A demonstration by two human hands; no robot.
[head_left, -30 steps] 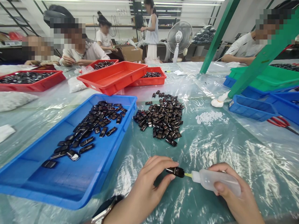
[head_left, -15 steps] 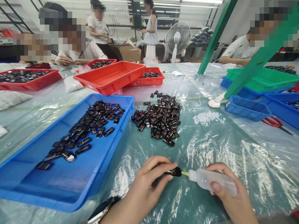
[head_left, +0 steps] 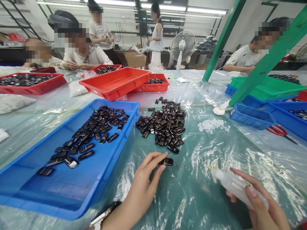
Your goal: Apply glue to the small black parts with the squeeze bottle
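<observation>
My left hand [head_left: 147, 177] pinches a small glossy black plastic piece [head_left: 168, 162] between thumb and fingers, just above the green table covering. My right hand [head_left: 259, 199] is wrapped round a translucent squeeze bottle [head_left: 236, 185], tilted with its thin yellowish tip pointing up and left, well apart from the black piece. A tiny white part [head_left: 172, 175] lies below the held piece. Beyond my left hand is a heap of similar black pieces [head_left: 165, 123]. To the left, a blue tray [head_left: 59, 196] holds several more of them.
Small white bits [head_left: 213, 125] lie scattered right of the heap. Red trays [head_left: 117, 81] overlap at the back. A green post [head_left: 249, 83] slants down beside a small blue bin [head_left: 251, 116] and red-handled pliers [head_left: 279, 130]. Co-workers sit and stand beyond the table.
My right hand has drawn the bottle to the right, its tip leaving the black piece. My left hand has moved a little left and farther forward with the piece. The tiny white part is now visible.
</observation>
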